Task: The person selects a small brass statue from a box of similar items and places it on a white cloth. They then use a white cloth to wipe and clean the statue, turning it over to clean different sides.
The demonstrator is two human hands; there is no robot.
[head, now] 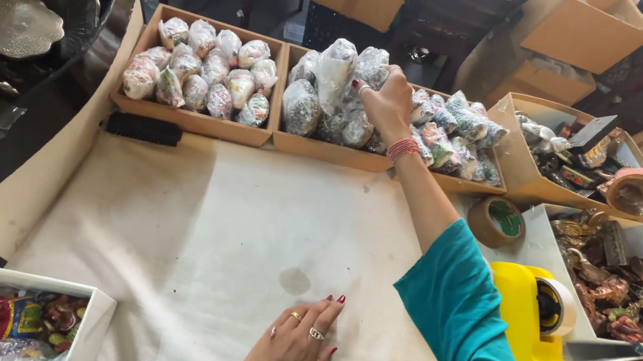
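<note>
- While the left hand (292,354) lies flat on the white cloth (250,221) with fingers spread, holding nothing, the right hand (385,102) is stretched out to the far side of the table, fingers pinched shut on a clear plastic-wrapped packet (369,67) standing in the middle cardboard tray (325,150).
- So that packet sits at the top of the pile in that tray, gripped at its upper end, touching the other wrapped packets around it.
- Trays: I count three open cardboard ones in a row along the far edge. The left tray (188,122) has roughly fourteen wrapped packets, lined up pretty neatly. The middle one is fuller and messier, can't get an exact count. The right tray (518,161) holds small metallic-looking figurines.
- Tape stuff: one yellow tape dispenser (527,315) near the right elbow, plus one loose brown tape roll (496,222) just behind it.
- One black brush (144,128) lies against the front of the left tray.
- One white box (14,314) at bottom left with colourful wrapped pieces inside.
- Two rings on the left hand, red bangles on the right wrist.
</note>
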